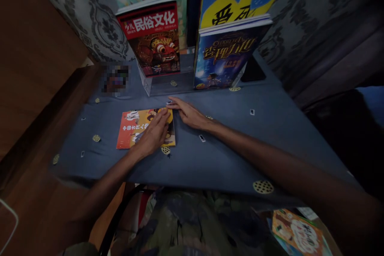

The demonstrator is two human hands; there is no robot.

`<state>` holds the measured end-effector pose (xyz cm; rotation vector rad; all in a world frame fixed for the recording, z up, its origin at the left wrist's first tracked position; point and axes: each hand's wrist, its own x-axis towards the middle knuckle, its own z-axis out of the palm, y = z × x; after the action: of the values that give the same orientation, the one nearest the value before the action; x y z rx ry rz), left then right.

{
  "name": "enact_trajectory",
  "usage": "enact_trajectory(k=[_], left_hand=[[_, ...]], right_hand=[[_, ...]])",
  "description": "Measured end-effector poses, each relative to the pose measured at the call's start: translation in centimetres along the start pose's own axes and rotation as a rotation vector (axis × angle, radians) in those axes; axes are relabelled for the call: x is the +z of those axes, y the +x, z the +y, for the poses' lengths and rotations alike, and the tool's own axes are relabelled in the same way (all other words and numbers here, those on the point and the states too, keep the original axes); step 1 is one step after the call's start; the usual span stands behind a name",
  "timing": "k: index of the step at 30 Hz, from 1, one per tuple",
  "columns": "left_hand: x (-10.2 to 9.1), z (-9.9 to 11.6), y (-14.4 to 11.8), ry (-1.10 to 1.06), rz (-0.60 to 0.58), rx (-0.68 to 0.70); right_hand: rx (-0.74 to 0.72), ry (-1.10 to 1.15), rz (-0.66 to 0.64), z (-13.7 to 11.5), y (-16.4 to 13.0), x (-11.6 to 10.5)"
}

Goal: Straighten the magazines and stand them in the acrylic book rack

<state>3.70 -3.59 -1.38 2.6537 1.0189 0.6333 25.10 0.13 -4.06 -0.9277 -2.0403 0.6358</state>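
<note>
The book (139, 129) lies on the bench (207, 164), left hand (154, 132) flat across its cover and right hand (190, 116) beside its far right corner, neither grip clamped — laid down, I judge from afar, but with no page yet opened.

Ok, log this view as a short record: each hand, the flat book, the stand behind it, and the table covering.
Left hand: palm down over the flat book
Left hand point: left hand
Right hand: right hand at the book's far right corner, fingers extended; contact unclear
Flat book: flat book, orange and yellow, cover up
Stand: transparent stand, with a red book and a dark blue book propped up
Covering: blue-grey cloth, yellow spotted prints
</note>
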Motion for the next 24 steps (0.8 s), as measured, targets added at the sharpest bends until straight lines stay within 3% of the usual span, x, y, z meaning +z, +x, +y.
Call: enact_trajectory(k=[11, 18, 24], left_hand=[[-1.2, 1.3, -0.9, 0.058, -0.008, 0.109], [-3.0, 2.8, -3.4, 0.114, -0.202, 0.186], [-4.0, 2.2, -5.1, 0.154, -0.318, 0.241]], right_hand=[[-0.015, -0.088, -0.047, -2.8, -3.2, -0.6], [-0.029, -0.131, -0.047, -3.5, -4.6, -0.4], [-0.019, -0.141, -0.038, -3.0, -4.8, -0.2]])
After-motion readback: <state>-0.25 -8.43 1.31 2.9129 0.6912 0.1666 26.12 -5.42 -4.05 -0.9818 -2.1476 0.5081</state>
